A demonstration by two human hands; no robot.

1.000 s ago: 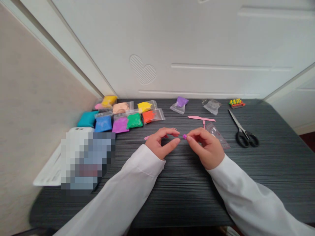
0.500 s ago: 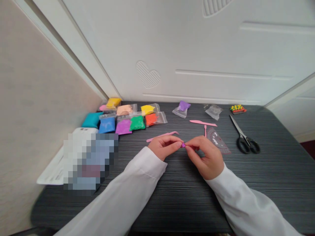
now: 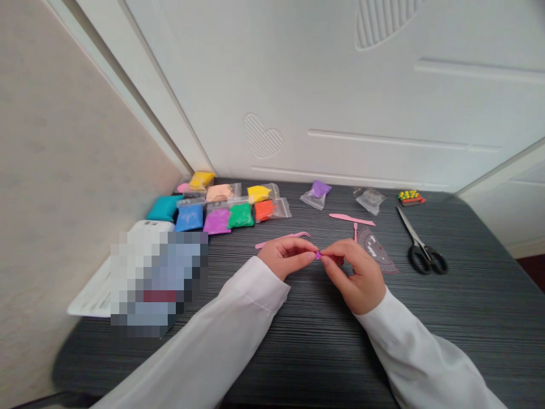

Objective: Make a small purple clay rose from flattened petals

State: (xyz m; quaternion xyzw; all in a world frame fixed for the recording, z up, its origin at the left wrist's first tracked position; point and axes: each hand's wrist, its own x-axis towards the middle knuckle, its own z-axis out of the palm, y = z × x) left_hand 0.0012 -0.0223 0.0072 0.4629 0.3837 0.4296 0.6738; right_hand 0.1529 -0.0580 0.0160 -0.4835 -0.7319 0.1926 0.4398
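A tiny piece of purple clay (image 3: 318, 255) is pinched between my two hands above the dark table. My left hand (image 3: 286, 257) grips its left side with thumb and forefinger. From the right, the thumb and forefinger of my right hand (image 3: 355, 274) close on the same piece. Its exact shape is too small to make out. Just behind my left hand lies a pair of pink tweezers (image 3: 283, 240), partly covered by the fingers. Beyond my right hand are a small pink tool (image 3: 355, 231), a pink modelling knife (image 3: 352, 219) and a clear protractor-like ruler (image 3: 377, 253) bearing white bits.
Bags of coloured clay, among them green (image 3: 240, 216), blue (image 3: 189, 217) and orange (image 3: 264, 211), line the back left. A purple clay bag (image 3: 320, 189), a clear bag (image 3: 370, 200), a yellow-and-red clay model (image 3: 411, 197) and black-handled scissors (image 3: 428, 258) lie farther right. A blurred object (image 3: 170, 278) sits left.
The view has tilted slightly, so the table's contents appear a little lower. Both hands keep their pinch, and the purple clay looks slightly turned between the fingertips.
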